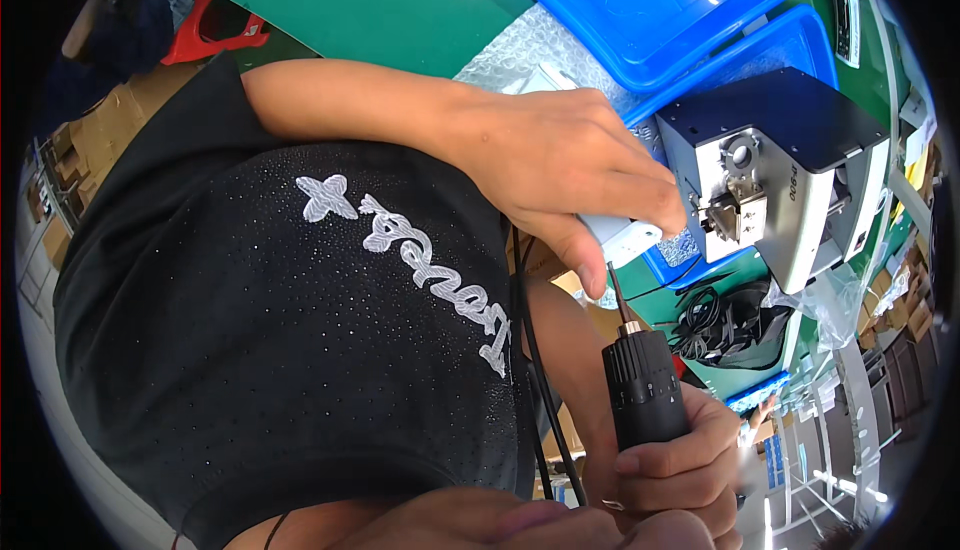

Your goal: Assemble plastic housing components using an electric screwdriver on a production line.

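Note:
My left hand [575,165] curls over a small white box-shaped part [632,240], its thumb and fingers closed on opposite sides. One end face of the part shows, with small holes in it; the rest is hidden under the hand. My right hand [690,460] is wrapped round a black electric screwdriver [642,380]. The driver's thin bit [618,295] points up at the part's edge beside my left thumb. Whether the bit touches it, I cannot tell. Just beyond my left fingers stands a black and silver machine [770,150] with a metal mechanism on its front.
Blue plastic bins [650,10] lie on the green tabletop [370,5], with bubble wrap [540,45] beside them. A bundle of black cable [705,325] sits past the driver. Black cords [535,370] hang close to my shirt. A red object [215,30] is at the far left.

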`<state>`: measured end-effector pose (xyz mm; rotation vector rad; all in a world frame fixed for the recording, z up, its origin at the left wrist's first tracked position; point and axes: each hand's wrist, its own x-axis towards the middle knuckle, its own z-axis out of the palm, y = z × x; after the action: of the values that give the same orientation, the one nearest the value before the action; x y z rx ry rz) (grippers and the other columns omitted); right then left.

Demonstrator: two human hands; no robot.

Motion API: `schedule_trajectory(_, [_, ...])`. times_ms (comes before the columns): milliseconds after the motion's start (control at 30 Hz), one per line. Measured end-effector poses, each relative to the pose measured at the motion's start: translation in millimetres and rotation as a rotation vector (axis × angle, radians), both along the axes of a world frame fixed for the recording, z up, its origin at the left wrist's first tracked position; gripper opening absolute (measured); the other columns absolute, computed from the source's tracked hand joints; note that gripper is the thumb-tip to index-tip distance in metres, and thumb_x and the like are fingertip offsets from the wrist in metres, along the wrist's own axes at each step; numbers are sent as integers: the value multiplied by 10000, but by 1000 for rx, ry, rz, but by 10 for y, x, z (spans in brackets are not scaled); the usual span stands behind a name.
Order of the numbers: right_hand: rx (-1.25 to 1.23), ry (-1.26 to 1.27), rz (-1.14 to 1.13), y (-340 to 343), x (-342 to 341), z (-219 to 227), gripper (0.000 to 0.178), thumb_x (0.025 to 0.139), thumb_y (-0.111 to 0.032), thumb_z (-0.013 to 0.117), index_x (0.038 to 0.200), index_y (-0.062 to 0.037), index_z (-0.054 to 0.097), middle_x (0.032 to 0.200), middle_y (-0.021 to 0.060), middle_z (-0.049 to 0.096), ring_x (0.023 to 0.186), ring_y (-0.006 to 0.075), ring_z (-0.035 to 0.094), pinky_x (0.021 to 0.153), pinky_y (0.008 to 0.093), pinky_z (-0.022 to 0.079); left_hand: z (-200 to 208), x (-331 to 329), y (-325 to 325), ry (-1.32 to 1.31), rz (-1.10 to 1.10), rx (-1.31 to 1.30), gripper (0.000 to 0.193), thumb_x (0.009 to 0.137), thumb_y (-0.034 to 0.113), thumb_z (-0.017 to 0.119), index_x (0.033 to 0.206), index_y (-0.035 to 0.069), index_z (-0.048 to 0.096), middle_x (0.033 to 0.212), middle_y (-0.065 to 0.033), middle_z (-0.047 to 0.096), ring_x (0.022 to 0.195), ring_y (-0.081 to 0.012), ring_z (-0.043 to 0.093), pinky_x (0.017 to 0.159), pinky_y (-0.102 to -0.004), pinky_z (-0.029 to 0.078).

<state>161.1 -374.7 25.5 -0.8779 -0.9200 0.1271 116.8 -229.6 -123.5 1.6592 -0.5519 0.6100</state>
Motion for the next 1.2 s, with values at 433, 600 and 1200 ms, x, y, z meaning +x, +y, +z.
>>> schedule_trajectory(433, [-87,45,117,-121,111,175,214,963,-246,533,1083,-82,465,661,12,489,514,170,509,544,345,466,337,-27,417,40,-62,243,608,859,589,622,1114,40,569,870,-97,583,731,-298,639,558,-388,487])
schedule_trajectory(600, [-160,175,-63,275,94,170,487,954,-401,607,1301,-99,448,743,105,562,587,229,540,572,418,458,840,621,1225,-133,132,813,589,821,566,642,1168,95,573,954,-87,627,790,-297,659,604,-414,516])
schedule_trajectory(1200, [-1502,-639,-434,2673,833,-1063,554,747,-232,825,1157,-23,516,985,274,691,908,471,665,771,537,521,733,515,3686,-179,898,1175,529,720,165,790,1211,126,596,1282,-107,568,1283,-287,499,1079,-498,353])
